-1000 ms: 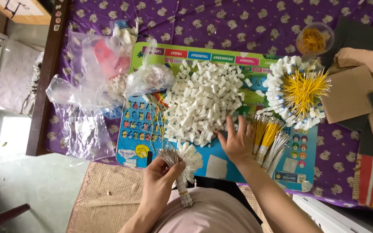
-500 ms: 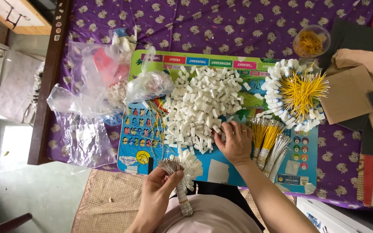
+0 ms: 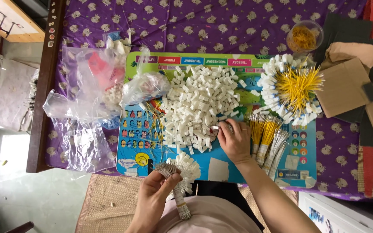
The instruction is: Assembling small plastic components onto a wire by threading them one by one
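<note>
Closely, right hand [image 3: 235, 140] touches connector pile [image 3: 199, 108] edge; left hand [image 3: 154, 198] grips wire bundle [image 3: 178, 172].

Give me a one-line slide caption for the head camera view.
Right hand picks from white connector pile; left hand holds a wire bundle.

Bare forearms, bare hands [image 3: 236, 142], ring on one finger, pale pink top.

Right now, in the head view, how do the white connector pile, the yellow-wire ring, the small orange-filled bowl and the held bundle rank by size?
1. White connector pile
2. Yellow-wire ring
3. Held bundle, in the left hand, nearer the camera, so unsure
4. Orange-filled bowl
</note>
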